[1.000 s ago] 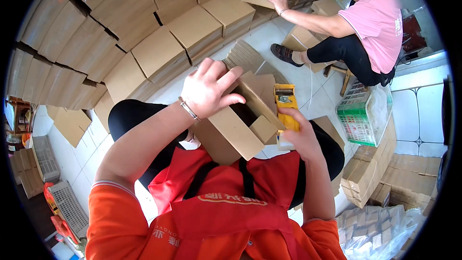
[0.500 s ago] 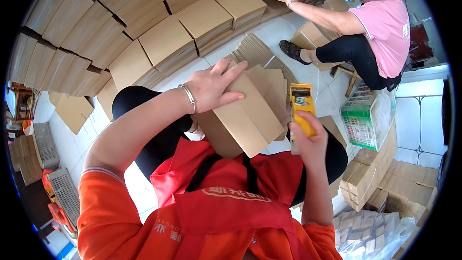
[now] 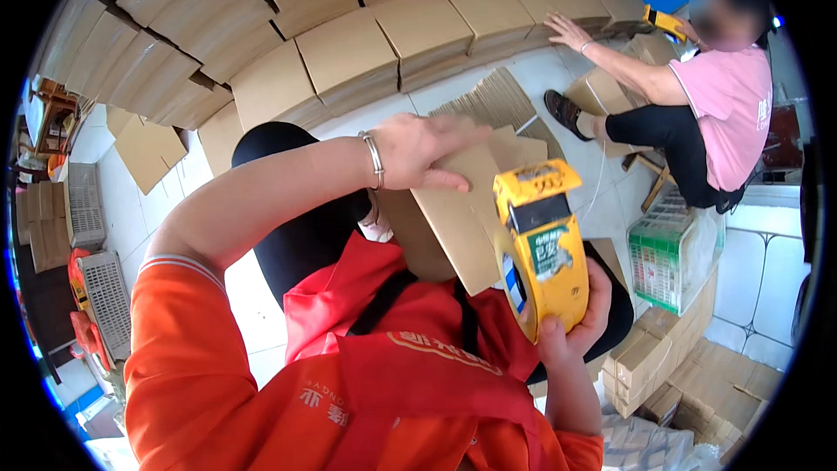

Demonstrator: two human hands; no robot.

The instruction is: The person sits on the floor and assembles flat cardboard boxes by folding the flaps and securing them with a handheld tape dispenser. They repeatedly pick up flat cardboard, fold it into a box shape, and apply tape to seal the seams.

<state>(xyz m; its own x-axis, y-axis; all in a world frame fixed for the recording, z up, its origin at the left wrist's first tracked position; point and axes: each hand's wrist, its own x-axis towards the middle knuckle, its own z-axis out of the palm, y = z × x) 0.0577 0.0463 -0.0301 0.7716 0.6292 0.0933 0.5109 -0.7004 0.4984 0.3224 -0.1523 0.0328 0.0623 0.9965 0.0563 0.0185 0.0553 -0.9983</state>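
A brown cardboard box (image 3: 455, 214) rests at my lap, tilted, with its lower edge against my red apron (image 3: 392, 366). Over its far end lies my left hand (image 3: 423, 153), fingers stretched out and slightly blurred, thumb apart; whether it touches the cardboard is hard to tell. My right hand (image 3: 586, 318) is wrapped round a yellow tape dispenser (image 3: 549, 266), held upright at the box's right side. The dispenser covers the right end of the box.
Stacked flat cardboard (image 3: 349, 57) lines the far and left sides. More flattened boxes (image 3: 493, 100) lie fanned on the tiles. At far right a co-worker in a pink shirt (image 3: 724, 109) holds another yellow dispenser (image 3: 664, 22). A green-and-white crate (image 3: 667, 253) stands nearby.
My right hand has raised and turned the tape dispenser, bringing it closer to view beside the box. My left hand shifted slightly right in view. The co-worker's hand has left the carton it was touching.
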